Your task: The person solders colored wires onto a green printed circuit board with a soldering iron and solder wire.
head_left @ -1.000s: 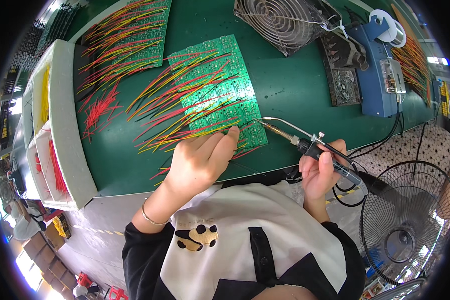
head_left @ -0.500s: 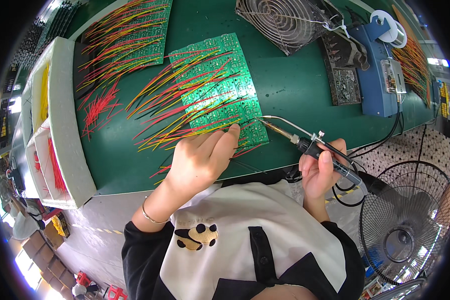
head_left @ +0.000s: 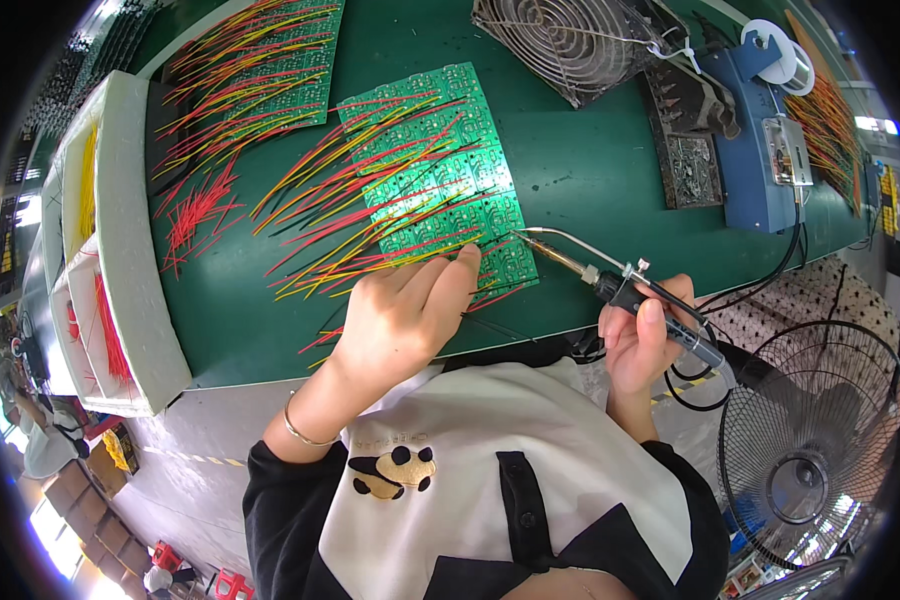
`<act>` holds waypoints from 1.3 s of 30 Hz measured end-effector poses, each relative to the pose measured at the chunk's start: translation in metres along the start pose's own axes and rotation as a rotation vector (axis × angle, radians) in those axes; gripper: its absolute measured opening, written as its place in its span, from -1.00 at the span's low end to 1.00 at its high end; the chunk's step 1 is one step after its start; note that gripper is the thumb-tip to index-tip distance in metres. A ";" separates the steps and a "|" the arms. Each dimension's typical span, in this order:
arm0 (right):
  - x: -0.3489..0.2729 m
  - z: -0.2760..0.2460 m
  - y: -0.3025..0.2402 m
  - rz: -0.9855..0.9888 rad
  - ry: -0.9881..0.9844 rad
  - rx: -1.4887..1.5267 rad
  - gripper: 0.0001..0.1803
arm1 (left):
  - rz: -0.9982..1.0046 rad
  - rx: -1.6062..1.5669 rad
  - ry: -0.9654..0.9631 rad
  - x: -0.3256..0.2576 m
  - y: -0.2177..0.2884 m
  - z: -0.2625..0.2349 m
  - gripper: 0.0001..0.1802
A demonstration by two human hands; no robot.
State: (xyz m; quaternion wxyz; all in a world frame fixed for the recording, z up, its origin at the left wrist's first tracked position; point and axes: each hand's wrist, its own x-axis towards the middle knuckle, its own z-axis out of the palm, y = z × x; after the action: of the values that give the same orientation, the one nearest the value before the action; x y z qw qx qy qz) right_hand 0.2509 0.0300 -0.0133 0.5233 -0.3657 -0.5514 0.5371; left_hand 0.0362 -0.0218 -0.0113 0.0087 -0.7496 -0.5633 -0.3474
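My left hand (head_left: 405, 310) reaches over the near edge of a green circuit board panel (head_left: 500, 200), thumb and fingertips pinched on a thin wire at the board; the fingers hide most of it. Red, yellow and black wires (head_left: 340, 170) stand out from the panel in rows toward the left. In my right hand (head_left: 640, 345) is a soldering iron (head_left: 625, 295), held like a pen. A thin curved metal feed tube (head_left: 580, 245) runs along the iron. Tip and tube end meet at the board, just right of my left fingertips.
A second wired board (head_left: 290, 90) lies back left, beside loose red wires (head_left: 198, 215). A white foam box (head_left: 140, 250) holds sorted wires at the left. Back right stand a caged fan (head_left: 560, 45), a blue solder feeder (head_left: 750, 150) and a solder reel (head_left: 795, 72). A floor fan (head_left: 810, 440) is at the right.
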 end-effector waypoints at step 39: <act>0.010 -0.007 -0.001 0.055 -0.020 0.120 -0.80 | 0.010 0.032 0.007 -0.003 0.001 0.002 -0.75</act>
State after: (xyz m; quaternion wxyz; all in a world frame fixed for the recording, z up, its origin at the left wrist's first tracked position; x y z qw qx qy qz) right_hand 0.2558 0.0410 -0.0110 0.5239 -0.3432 -0.5131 0.5869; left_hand 0.0374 -0.0236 -0.0141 0.0243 -0.7509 -0.5650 -0.3411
